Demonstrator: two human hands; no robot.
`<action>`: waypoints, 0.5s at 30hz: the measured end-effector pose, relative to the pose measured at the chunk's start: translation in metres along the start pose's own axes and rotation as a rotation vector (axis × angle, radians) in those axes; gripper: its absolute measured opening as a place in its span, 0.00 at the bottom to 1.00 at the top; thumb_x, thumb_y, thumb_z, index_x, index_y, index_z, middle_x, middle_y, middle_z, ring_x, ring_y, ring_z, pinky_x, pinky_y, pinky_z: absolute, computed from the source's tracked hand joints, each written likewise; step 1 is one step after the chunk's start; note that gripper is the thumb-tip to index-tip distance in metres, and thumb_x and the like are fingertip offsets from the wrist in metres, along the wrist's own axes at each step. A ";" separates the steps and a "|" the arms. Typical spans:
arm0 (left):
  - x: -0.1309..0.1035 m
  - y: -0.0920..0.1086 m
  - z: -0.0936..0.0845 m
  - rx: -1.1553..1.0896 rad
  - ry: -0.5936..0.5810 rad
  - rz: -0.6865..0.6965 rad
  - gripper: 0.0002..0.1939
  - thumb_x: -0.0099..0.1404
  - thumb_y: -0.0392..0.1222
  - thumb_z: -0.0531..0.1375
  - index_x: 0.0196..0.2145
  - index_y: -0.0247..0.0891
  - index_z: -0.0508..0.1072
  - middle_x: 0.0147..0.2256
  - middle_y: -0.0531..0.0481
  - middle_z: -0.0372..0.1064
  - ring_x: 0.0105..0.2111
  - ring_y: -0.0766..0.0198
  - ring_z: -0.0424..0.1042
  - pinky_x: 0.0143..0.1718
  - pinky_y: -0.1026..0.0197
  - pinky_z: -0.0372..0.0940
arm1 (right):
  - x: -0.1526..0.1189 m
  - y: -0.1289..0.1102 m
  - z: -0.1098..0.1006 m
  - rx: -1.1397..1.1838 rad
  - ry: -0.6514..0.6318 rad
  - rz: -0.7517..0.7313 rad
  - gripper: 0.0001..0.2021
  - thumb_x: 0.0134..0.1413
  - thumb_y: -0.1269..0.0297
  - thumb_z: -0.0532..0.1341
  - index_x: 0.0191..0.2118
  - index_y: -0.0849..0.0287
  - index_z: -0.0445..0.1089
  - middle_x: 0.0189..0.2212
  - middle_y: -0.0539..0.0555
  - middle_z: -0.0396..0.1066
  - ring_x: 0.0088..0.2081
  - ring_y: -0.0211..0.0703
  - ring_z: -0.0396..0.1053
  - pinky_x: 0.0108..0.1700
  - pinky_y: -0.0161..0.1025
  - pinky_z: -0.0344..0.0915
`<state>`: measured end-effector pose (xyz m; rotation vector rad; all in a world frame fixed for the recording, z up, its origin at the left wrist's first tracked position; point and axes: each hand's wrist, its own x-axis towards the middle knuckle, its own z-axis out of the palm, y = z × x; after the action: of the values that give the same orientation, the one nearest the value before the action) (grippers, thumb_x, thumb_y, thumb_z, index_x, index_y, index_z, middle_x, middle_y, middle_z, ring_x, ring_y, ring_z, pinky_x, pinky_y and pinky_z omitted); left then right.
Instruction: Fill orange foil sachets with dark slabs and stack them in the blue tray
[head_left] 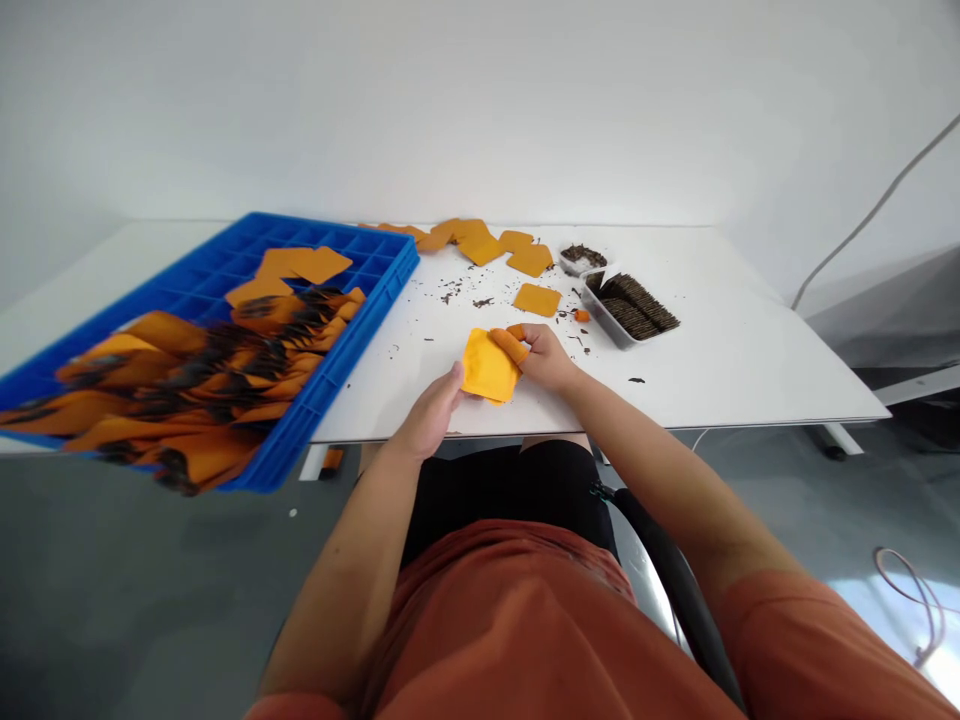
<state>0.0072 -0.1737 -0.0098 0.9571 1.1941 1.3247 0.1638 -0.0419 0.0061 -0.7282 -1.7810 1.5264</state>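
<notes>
While left hand (433, 412) and right hand (549, 357) are pinching square yellow fabric-like sheet (482, 364), white table's (750, 350) near edge is inviting drops. Cause: slipping.

I count two hands, one left (433, 412) and one right (551, 360), at one yellow piece (486, 368); its layers cannot be counted. On one table (750, 370): one blue tray (341, 360), two clear containers (604, 322), one small orange bit (581, 315), one orange sheet (537, 299) lying apart. Overlapping back sheets (480, 249), tray pieces (217, 452): several and many, respectively, exact number indeterminable.
</notes>
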 end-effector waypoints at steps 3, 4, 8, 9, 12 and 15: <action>-0.002 0.005 0.001 -0.043 -0.027 0.003 0.36 0.64 0.68 0.67 0.54 0.33 0.80 0.56 0.34 0.78 0.66 0.40 0.69 0.69 0.42 0.64 | -0.003 -0.003 0.001 -0.005 0.016 -0.050 0.33 0.47 0.29 0.69 0.24 0.59 0.71 0.22 0.48 0.66 0.27 0.33 0.60 0.28 0.34 0.59; -0.002 0.005 0.001 -0.048 -0.036 0.004 0.34 0.63 0.66 0.69 0.54 0.33 0.80 0.56 0.35 0.78 0.65 0.40 0.69 0.68 0.43 0.64 | -0.004 -0.004 0.002 -0.003 0.023 -0.064 0.33 0.49 0.28 0.68 0.24 0.59 0.71 0.22 0.48 0.65 0.27 0.33 0.59 0.29 0.34 0.60; -0.005 0.007 -0.001 0.002 -0.040 -0.018 0.34 0.58 0.57 0.76 0.57 0.35 0.78 0.56 0.40 0.78 0.62 0.41 0.73 0.66 0.44 0.68 | -0.012 -0.004 0.011 0.011 0.011 -0.096 0.34 0.49 0.27 0.68 0.24 0.59 0.70 0.24 0.48 0.67 0.28 0.33 0.61 0.33 0.35 0.63; -0.006 0.008 -0.002 0.030 -0.039 -0.038 0.35 0.57 0.56 0.77 0.56 0.36 0.78 0.55 0.41 0.78 0.60 0.41 0.74 0.65 0.44 0.69 | -0.013 -0.003 0.013 0.017 -0.007 -0.090 0.33 0.49 0.28 0.68 0.24 0.59 0.70 0.23 0.48 0.67 0.27 0.33 0.61 0.31 0.35 0.63; -0.010 0.011 -0.011 0.086 -0.097 -0.109 0.35 0.56 0.56 0.78 0.56 0.39 0.77 0.53 0.40 0.79 0.57 0.41 0.77 0.60 0.44 0.74 | -0.013 -0.002 0.015 -0.025 -0.044 -0.141 0.31 0.54 0.30 0.68 0.26 0.57 0.70 0.23 0.47 0.67 0.24 0.34 0.62 0.28 0.37 0.62; -0.012 0.013 -0.021 0.021 -0.206 -0.125 0.36 0.54 0.63 0.77 0.54 0.39 0.80 0.50 0.37 0.81 0.52 0.39 0.81 0.56 0.42 0.77 | -0.007 -0.008 0.012 -0.209 -0.095 -0.397 0.28 0.64 0.34 0.62 0.28 0.56 0.71 0.25 0.50 0.71 0.29 0.38 0.67 0.35 0.39 0.65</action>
<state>-0.0145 -0.1879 0.0006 0.9919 1.0928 1.0887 0.1584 -0.0557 0.0122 -0.3698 -2.0324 1.1388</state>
